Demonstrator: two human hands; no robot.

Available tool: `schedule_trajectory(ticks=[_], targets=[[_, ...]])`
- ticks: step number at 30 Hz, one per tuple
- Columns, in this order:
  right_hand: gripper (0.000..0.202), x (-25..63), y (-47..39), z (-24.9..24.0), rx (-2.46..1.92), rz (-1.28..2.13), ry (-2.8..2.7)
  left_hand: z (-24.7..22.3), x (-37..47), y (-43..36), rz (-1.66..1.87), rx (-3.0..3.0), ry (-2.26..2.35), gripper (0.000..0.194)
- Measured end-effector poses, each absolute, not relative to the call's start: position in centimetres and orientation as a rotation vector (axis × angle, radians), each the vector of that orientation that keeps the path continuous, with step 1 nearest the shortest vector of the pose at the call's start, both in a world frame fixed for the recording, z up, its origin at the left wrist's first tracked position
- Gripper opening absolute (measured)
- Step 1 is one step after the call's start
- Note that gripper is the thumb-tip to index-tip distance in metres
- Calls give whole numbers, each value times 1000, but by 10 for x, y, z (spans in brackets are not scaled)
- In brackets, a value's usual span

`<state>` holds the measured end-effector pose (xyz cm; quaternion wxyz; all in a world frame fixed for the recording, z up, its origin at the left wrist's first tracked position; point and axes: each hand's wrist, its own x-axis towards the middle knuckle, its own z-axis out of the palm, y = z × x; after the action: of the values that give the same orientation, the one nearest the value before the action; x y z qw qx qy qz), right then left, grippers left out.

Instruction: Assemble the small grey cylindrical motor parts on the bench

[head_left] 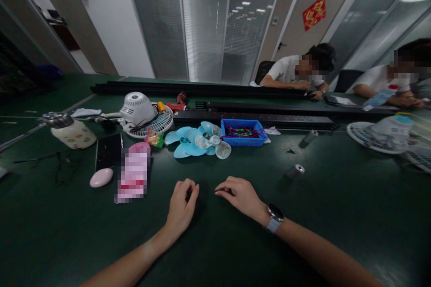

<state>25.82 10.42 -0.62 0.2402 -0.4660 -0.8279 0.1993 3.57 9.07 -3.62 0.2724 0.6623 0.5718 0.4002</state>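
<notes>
Over the green table, my left hand is closed, with the fingers curled and the thumb tip against them. My right hand, with a watch on its wrist, pinches thumb and fingers together; a tiny dark spot shows at the fingertips. Whatever either hand holds is too small to make out. The hands are apart. Beyond them lie light-blue fan blades, a clear blade and a blue bin of coloured wires. Two small metal cylinders stand right of the bin, the nearer one beyond my right hand.
At left are a pink packet, a pink oval object, a dark tablet, a jar and a fan housing. Black rails lie behind. Two people sit across, near another fan part.
</notes>
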Motion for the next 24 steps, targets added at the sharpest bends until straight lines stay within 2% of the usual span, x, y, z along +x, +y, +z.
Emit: schedule_trajectory(ticks=[8, 12, 18, 24], targets=[[38, 419, 97, 23, -1714, -266, -1639, -39, 33, 92, 1009, 1796, 1520, 25], [47, 465, 91, 17, -1887, -253, -1610, -40, 33, 92, 1022, 1818, 1520, 19], [43, 474, 95, 1, -1922, -170, -1614, -36, 34, 91, 1017, 1799, 1493, 13], [45, 472, 94, -2, -1927, -116, -1554, -35, 31, 92, 972, 1870, 1447, 22]])
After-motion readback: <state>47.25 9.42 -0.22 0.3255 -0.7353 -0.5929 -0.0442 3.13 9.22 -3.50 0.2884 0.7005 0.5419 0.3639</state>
